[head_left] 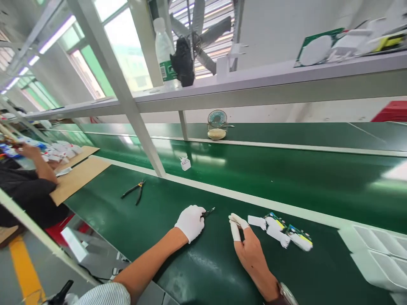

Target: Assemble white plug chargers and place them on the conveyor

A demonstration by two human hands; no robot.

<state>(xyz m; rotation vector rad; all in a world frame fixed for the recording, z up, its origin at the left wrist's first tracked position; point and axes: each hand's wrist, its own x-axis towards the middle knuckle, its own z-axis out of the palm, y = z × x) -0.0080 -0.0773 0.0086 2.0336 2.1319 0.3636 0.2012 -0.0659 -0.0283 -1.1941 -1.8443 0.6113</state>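
My left hand (pixel 191 223), in a white glove, is closed around a black-handled hand tool (pixel 208 212) with a narrow metal tip. Most of that tool is hidden under the palm. My right hand (pixel 249 248) has white covers on its fingertips. Its thumb and fingers come together in a pinch, and whatever may be between them cannot be made out. Just right of these fingers lie several white plastic pieces (pixel 278 236) and green circuit boards (pixel 299 237) with yellow parts. Pliers (pixel 136 190) with black handles rest on the green bench, left of my left hand.
White divided trays (pixel 378 258) stand at the right. A small white part (pixel 185 163) sits on the green conveyor belt (pixel 254 165) beyond the pale rail. A slanted metal post (pixel 140 131) rises from the rail. At the left, a co-worker's arm (pixel 41 167) reaches over brown cardboard (pixel 81 178).
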